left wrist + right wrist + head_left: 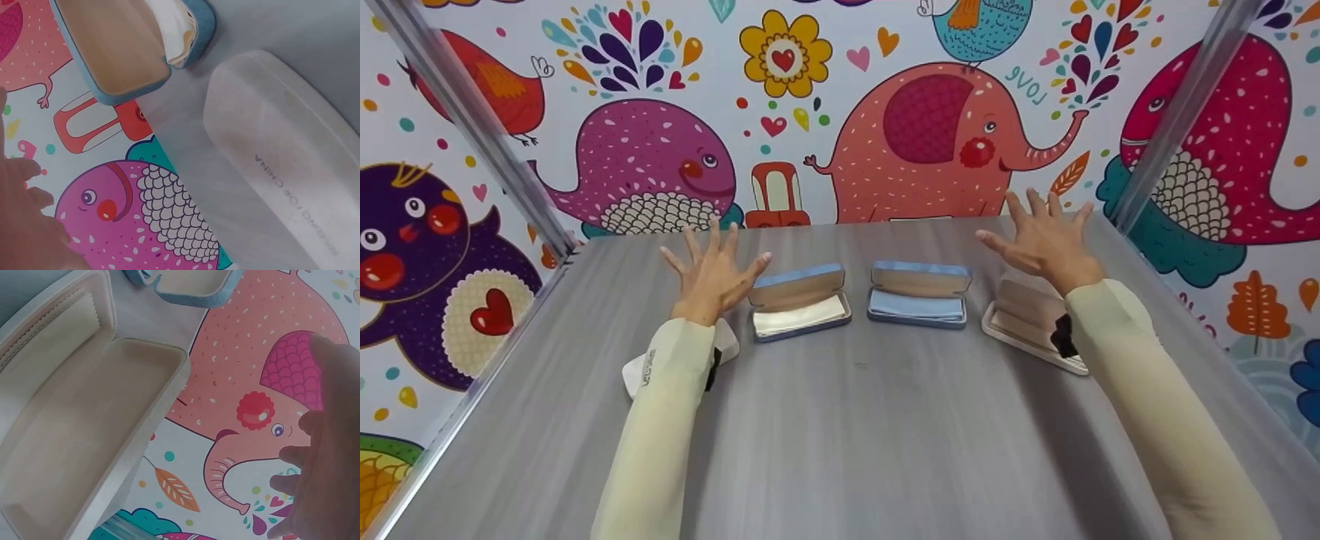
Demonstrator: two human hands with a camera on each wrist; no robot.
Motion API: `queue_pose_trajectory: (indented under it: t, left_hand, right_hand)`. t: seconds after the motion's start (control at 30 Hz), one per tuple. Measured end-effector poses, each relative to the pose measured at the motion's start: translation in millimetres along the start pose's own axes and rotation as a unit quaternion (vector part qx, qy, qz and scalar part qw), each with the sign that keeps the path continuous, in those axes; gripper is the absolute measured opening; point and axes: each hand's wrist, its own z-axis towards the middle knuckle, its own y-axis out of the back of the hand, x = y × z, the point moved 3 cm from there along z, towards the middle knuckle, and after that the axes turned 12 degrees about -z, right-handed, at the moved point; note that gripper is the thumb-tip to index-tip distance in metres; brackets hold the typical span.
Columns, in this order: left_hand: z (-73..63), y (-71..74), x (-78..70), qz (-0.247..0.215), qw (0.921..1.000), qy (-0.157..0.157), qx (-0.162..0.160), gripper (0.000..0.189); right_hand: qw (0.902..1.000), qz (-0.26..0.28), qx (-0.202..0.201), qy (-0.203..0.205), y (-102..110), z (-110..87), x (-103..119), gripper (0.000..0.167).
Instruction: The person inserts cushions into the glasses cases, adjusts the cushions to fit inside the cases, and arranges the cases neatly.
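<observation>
Either side of the blue-cloth case [918,280] | your left hand [711,279] and right hand [1048,244] spread, empty | to its left, cream-cloth case [801,292] and closed case [275,140]; to its right, pale case [1026,319] | dropping your right hand carelessly could tip the pale case's lid [112,410] closed

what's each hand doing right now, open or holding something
Left hand: open, fingers spread, holding nothing, above the closed white case.
Right hand: open, fingers spread, holding nothing.
</observation>
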Motion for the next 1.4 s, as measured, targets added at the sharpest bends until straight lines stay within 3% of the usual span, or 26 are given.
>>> queue_pose_trajectory:
  t: [0.67,0.97,1.4]
  left_hand:
    - [-10.0,-6.4,16.3,0.030,0.9995,-0.006,0.008,0.090]
    - [-18.4,-4.4,34.6,0.028,0.9996,0.000,0.008,0.089]
    - [-41.7,5.8,68.1,0.023,0.9995,0.008,0.021,0.089]
  right_hand:
    - [0.9998,0.020,-0.005,0.002,-12,0.8,8,0.100]
    - [0.9995,0.015,0.001,0.028,-20,3.5,40,0.101]
    - [0.9971,0.005,-0.006,0.075,-28,6.2,91,0.094]
